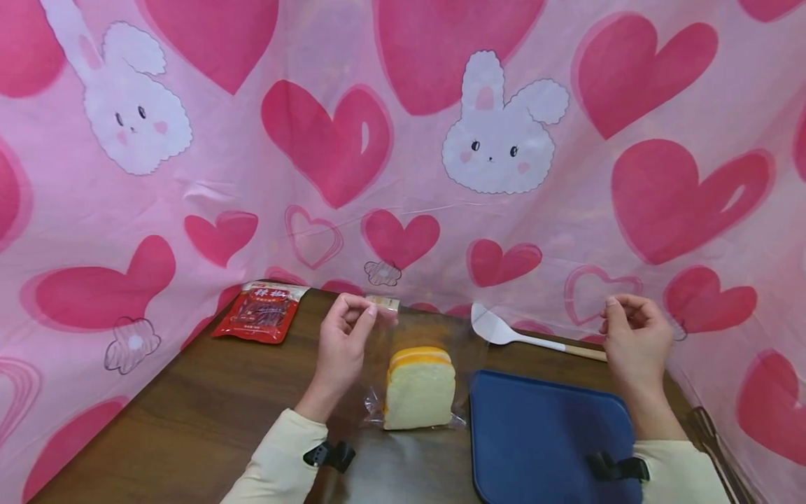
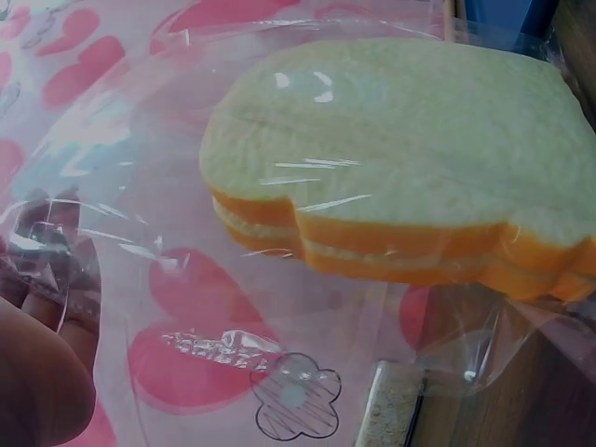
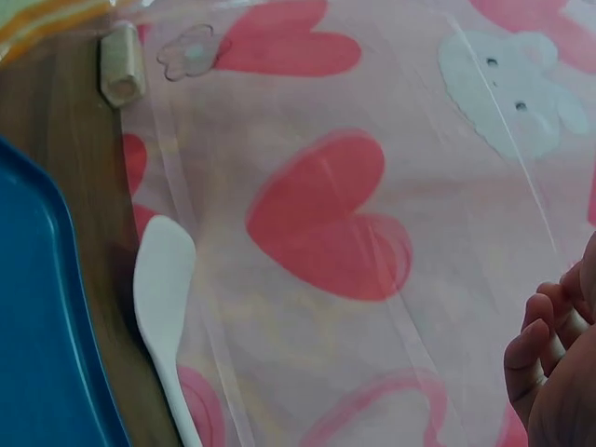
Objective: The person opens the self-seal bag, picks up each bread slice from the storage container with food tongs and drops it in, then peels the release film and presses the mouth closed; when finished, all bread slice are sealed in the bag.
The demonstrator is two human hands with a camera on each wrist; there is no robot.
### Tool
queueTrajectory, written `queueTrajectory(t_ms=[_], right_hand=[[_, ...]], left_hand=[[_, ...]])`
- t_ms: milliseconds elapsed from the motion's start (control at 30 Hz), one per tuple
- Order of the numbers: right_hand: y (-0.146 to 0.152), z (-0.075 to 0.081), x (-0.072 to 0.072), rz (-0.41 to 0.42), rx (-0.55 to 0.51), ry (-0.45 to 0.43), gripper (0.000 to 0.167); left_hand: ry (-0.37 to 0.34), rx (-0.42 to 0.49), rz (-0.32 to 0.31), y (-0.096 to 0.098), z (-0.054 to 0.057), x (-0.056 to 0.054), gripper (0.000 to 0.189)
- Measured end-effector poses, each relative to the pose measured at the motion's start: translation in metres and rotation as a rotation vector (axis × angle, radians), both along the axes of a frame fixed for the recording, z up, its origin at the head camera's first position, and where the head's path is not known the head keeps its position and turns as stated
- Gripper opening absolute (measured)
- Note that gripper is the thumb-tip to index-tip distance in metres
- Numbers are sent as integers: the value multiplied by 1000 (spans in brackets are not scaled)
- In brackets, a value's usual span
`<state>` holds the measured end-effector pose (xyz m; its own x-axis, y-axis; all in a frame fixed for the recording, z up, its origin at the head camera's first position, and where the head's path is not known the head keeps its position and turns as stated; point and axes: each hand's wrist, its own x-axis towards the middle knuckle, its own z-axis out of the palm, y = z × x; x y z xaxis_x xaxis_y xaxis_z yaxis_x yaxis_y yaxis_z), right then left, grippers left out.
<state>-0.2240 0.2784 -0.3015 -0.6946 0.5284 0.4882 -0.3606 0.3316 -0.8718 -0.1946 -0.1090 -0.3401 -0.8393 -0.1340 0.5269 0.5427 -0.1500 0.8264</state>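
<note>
My left hand (image 1: 343, 339) pinches the top left corner of a clear plastic bag (image 1: 469, 343). Inside the bag stands a sandwich-like stack of bread slices (image 1: 420, 393), pale with orange crust edges. The left wrist view shows the bread (image 2: 400, 140) close up behind shiny film. My right hand (image 1: 639, 336) is held up to the right, apart from the bag, thumb and index finger together. In the right wrist view its curled fingers (image 3: 533, 349) show, and a thin pale line, seemingly a clear strip (image 3: 526, 168), runs to the fingertips.
A blue tray (image 1: 548, 427) lies on the brown table (image 1: 182, 413), right of the bag. Behind it rests a white spatula (image 1: 497, 325) with a wooden handle. A red food packet (image 1: 261, 313) lies at the back left. A small pale block (image 3: 122, 65) sits behind the bag.
</note>
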Motion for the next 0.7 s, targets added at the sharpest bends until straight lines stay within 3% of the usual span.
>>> queueTrajectory(t_ms=[233, 433, 533, 700], right_hand=[[23, -3, 11, 62, -231, 57, 4], [42, -3, 21, 35, -318, 86, 6], [57, -3, 31, 17, -309, 94, 5], [90, -1, 58, -86, -118, 30, 12]], left_hand=[[-18, 10, -1, 2, -3, -1, 15], [-7, 28, -22, 4, -5, -2, 16], [-21, 28, -18, 4, -5, -1, 15], [-37, 18, -14, 4, -4, -1, 14]])
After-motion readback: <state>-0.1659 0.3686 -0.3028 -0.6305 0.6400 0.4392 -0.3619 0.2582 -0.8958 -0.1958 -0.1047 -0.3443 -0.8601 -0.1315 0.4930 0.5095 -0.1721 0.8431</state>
